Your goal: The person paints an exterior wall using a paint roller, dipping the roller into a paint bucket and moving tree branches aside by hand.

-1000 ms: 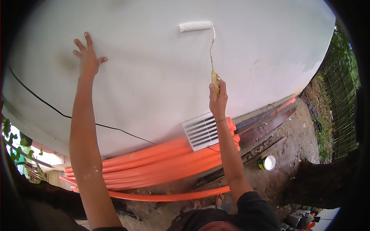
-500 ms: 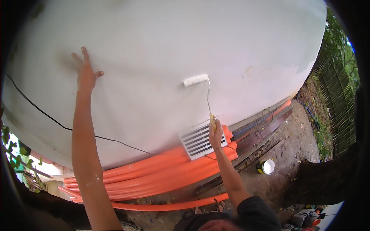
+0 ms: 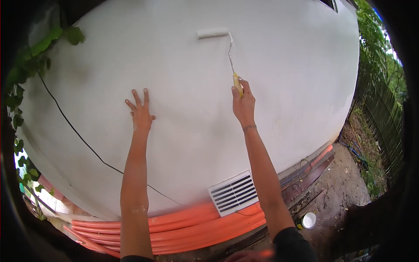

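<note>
A pale, smooth wall [image 3: 187, 65] fills most of the view. My right hand [image 3: 244, 100] is wrapped round the yellow handle of a paint roller [image 3: 212, 34], whose white sleeve lies against the upper part of the wall. To the left and lower down, my left hand [image 3: 142, 111] rests on the wall with its fingers spread and holds nothing. A black cable [image 3: 78, 131] runs down across the wall and passes behind my left forearm.
A white vent grille [image 3: 234, 193] sits low on the wall above orange pipes [image 3: 187, 233]. An open paint can [image 3: 308, 220] stands on the ground at the lower right. Green leaves [image 3: 39, 48] hang at the upper left; a fence [image 3: 377, 113] stands at the right.
The view has tilted upward. The roller has moved up the wall from just above the grille, with my right hand still round its handle. My left hand appears lower and further right.
</note>
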A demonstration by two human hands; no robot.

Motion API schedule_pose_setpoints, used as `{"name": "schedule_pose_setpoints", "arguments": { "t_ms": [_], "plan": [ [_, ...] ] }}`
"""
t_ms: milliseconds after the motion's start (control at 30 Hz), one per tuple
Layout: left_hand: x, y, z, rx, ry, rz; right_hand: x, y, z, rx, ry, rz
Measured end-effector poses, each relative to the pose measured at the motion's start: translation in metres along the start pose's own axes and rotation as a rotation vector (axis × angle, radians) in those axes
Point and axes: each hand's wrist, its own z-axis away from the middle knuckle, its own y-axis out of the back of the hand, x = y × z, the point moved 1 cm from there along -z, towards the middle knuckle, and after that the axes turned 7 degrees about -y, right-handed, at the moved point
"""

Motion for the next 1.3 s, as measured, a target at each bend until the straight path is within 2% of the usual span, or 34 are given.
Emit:
{"name": "schedule_pose_setpoints", "arguments": {
  "t_ms": [133,233,333,400,500,600,700,867,1033,1167,1200,1300],
  "plan": [
    [0.001,-0.002,0.001,-0.019,0.011,-0.007,-0.064,0.004,-0.056,-0.071,-0.099,0.017],
    [0.002,0.001,0.001,-0.044,0.026,-0.001,-0.085,-0.012,-0.109,0.066,0.081,0.016],
    [0.002,0.000,0.001,-0.033,0.030,0.042,-0.135,-0.010,-0.142,0.044,0.004,0.023],
    [0.002,-0.001,0.002,0.003,0.037,0.125,-0.152,-0.013,-0.172,0.059,0.057,0.042],
    [-0.001,-0.007,0.003,0.026,0.017,0.088,-0.167,-0.020,-0.209,0.033,0.064,-0.006],
    [0.001,0.000,0.001,-0.056,0.032,-0.060,-0.168,-0.019,-0.218,0.033,0.065,-0.030],
    [-0.002,-0.006,0.000,-0.025,0.010,-0.052,-0.137,-0.018,-0.203,0.000,0.068,-0.029],
    [-0.001,-0.006,-0.005,-0.001,0.017,-0.027,-0.036,0.005,-0.098,-0.027,0.065,0.011],
    [0.003,-0.005,-0.004,0.009,0.013,0.018,0.082,0.036,0.022,-0.084,-0.122,0.018],
    [-0.011,-0.032,-0.012,0.162,-0.077,0.029,0.187,0.055,0.123,-0.054,-0.104,0.105],
    [-0.017,-0.039,-0.014,0.220,-0.119,0.065,0.202,0.063,0.149,-0.077,-0.174,0.095],
    [-0.011,-0.028,-0.013,0.165,-0.075,0.091,0.245,0.080,0.211,-0.121,-0.293,0.111]
  ]
}}
